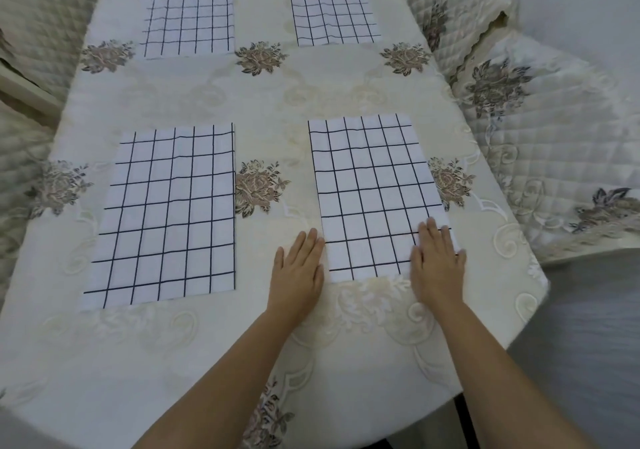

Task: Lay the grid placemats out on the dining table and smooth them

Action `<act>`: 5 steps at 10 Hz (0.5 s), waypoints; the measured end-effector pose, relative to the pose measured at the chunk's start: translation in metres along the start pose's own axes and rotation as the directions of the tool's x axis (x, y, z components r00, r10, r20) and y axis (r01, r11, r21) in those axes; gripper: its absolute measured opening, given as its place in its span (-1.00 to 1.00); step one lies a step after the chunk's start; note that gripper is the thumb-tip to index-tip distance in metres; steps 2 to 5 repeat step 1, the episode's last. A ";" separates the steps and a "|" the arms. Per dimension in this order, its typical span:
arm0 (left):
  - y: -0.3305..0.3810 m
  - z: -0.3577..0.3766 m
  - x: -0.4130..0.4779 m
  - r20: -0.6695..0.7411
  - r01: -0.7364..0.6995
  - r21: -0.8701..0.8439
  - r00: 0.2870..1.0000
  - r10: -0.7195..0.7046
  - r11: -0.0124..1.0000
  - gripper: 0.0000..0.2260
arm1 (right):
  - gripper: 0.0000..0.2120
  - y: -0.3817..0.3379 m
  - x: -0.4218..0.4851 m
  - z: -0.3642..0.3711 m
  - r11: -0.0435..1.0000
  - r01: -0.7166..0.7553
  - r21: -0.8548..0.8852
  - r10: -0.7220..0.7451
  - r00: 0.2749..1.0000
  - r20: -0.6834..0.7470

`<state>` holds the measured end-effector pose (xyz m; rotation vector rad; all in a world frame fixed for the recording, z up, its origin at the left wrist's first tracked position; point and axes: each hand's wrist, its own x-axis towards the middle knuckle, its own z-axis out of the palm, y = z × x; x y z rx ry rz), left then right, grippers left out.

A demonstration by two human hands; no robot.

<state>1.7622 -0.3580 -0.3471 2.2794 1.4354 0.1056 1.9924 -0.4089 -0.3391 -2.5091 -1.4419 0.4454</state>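
Observation:
Several white placemats with a dark grid lie flat on the cream floral tablecloth [277, 102]: one near right [370, 189], one near left [169, 216], one far left [190, 16], one far right [330, 7]. My right hand [437, 261] rests flat, fingers straight, on the near right mat's lower right corner. My left hand [298, 270] lies flat on the cloth at that mat's lower left edge, fingertips touching the edge.
Chairs with quilted cream floral covers stand along the right side [554, 137] and the left side [31, 33]. The table's near right corner [540, 275] drops to a grey floor [588, 344].

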 end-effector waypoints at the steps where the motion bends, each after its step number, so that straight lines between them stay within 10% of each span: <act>1: 0.003 -0.013 -0.001 -0.079 0.098 -0.381 0.987 -0.138 0.919 -0.60 | -0.60 -0.030 -0.005 -0.008 0.951 -0.031 0.308 0.086 0.982 -0.169; 5: 0.003 -0.013 -0.001 -0.079 0.098 -0.381 0.987 -0.138 0.919 -0.60 | -0.60 -0.030 -0.005 -0.008 0.951 -0.031 0.308 0.086 0.982 -0.169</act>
